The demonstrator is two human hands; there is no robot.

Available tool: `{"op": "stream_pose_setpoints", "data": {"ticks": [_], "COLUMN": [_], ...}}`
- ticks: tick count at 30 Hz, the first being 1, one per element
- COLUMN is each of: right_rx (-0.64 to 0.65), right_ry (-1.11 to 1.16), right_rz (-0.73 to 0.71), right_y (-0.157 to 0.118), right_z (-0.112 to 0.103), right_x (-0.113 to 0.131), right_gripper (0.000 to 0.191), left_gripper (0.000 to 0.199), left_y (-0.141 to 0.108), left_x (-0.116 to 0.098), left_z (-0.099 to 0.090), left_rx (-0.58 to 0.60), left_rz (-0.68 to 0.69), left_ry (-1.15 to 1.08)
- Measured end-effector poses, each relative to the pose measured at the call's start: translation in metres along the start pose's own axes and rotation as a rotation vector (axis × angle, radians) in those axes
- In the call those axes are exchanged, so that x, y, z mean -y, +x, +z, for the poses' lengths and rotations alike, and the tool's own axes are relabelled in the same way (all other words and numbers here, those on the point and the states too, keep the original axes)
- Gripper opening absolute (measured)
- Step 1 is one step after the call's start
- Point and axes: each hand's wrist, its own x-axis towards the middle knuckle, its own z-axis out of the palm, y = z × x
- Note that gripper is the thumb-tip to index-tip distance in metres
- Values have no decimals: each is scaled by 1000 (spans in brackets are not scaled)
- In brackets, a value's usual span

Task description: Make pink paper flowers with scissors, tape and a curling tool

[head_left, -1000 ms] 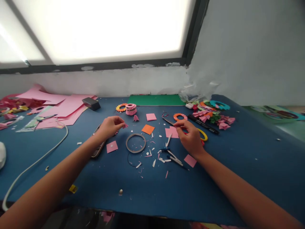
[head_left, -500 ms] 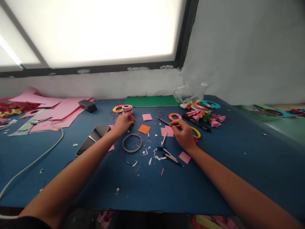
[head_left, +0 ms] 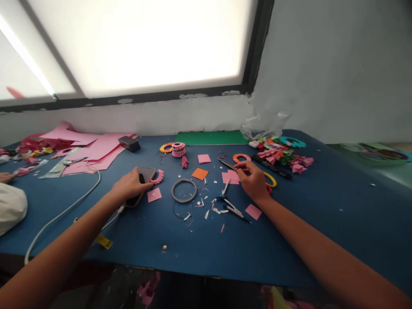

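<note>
My left hand lies palm down over a dark phone, thumb and fingers apart. Its thumb tip meets the edge of a pink scalloped paper ring. My right hand is closed around the middle of a pair of scissors, its blades pointing left and a yellow handle showing behind the hand. Under the blades are pink paper squares and an orange scalloped ring. A pink folded paper piece stands before a stack of pink rings.
A grey ring, an orange square, a drawing compass and paper scraps lie mid-table. Pink sheets and a white cable are left; a black marker is right. Another person's hand shows at the left edge.
My left hand has moved left and nearer, from the pink ring stack to the phone, leaving the pink folded piece on the table. The right hand keeps its hold on the scissors.
</note>
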Motion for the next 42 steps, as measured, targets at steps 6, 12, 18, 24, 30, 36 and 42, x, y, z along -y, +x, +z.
{"op": "stream_pose_setpoints", "data": {"ticks": [6,12,18,24,30,36,42], "right_rx": [-14,-18,-4,9,22,24,29], "right_ry": [-4,-14,-20,-46,-58,-52,-25], "right_rz": [-5,14,42,42,47,50,42], "right_y": [-1,-1,0,-1,-1,-1,0], "right_z": [0,-1,0,-1,0,1,-1], "right_x": [1,0,-2,0,-1,0,0], "right_gripper": [17,17,17,16,16,16,14], "left_gripper": [106,102,100,62,79,125,117], "left_y": [-7,-8,-31,-56,-61,-45,-23], "left_x": [3,17,38,45,41,17,-9], "left_z": [4,2,1,4,18,11,3], "left_rx": [16,37,51,35,-18,19,15], "left_rz": [-130,-151,-135,-59,4,-20,-147], "left_ry": [47,-65,-301,-525,-391,-133,58]}}
